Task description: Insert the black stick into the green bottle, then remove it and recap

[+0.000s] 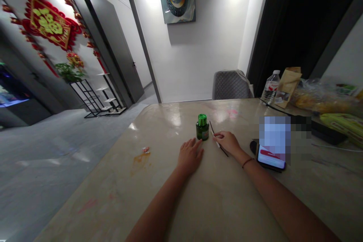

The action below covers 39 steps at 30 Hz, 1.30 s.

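Note:
A small dark green glass bottle (pixel 202 131) with a bright green cap stands upright on the table. Just in front of it, my left hand (pixel 190 156) rests palm down on the tabletop, fingers spread and holding nothing. To the right of the bottle, my right hand (pixel 227 141) pinches a thin black stick (pixel 223 152) with a white section near the fingertips. This stick slants close to the table surface, and my fingers cover part of it. What kind of stick it is, I cannot make out.
On the right lie a lit phone (pixel 270 157), a long black object (pixel 326 130) and a yellow-green package (pixel 344 123). Behind stand a water bottle (pixel 270 87), a paper bag (pixel 287 87) and plastic bags (pixel 320 96). A crumpled scrap (pixel 145 150) lies left, by an orange stain. A grey chair (pixel 231 85) stands beyond.

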### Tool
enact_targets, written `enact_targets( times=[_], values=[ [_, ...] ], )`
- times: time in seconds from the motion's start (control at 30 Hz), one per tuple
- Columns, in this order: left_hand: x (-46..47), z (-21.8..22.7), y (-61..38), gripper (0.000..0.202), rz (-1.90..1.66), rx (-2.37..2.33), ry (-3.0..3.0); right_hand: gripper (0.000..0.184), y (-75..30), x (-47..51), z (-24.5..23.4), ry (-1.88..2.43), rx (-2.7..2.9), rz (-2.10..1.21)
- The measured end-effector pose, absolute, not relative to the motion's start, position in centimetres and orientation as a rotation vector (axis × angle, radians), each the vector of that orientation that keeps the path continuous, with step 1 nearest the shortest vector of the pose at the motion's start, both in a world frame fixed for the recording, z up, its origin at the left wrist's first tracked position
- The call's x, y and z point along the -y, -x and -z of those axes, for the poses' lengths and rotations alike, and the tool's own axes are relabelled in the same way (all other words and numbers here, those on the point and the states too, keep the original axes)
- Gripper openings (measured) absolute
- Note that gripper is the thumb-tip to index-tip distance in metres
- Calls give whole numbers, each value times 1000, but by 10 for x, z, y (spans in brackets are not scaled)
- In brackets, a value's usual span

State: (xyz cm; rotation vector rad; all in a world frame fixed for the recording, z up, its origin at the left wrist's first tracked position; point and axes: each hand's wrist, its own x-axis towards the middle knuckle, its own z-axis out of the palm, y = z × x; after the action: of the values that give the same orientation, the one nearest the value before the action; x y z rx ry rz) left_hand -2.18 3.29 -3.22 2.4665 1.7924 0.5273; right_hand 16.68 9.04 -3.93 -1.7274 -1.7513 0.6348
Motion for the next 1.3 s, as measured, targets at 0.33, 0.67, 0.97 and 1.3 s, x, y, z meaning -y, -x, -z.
enact_targets(
  times=[0.33, 0.67, 0.97, 1.3],
  values=[
    [-33, 30, 20, 53, -529, -1828, -2442, 35, -162, -100, 34, 1779, 1758, -577],
    [-35, 34, 21, 55, -542, -1837, -2446, 39, -155, -92, 27, 1717, 1967, -650],
    [-41, 33, 24, 65, -496, -1832, -2365, 42, -156, -86, 37, 1433, 1869, -897],
    [-41, 36, 24, 46, -707, -1851, -2371, 20, -159, -71, 33, 1272, 1635, -1002]
  ],
)
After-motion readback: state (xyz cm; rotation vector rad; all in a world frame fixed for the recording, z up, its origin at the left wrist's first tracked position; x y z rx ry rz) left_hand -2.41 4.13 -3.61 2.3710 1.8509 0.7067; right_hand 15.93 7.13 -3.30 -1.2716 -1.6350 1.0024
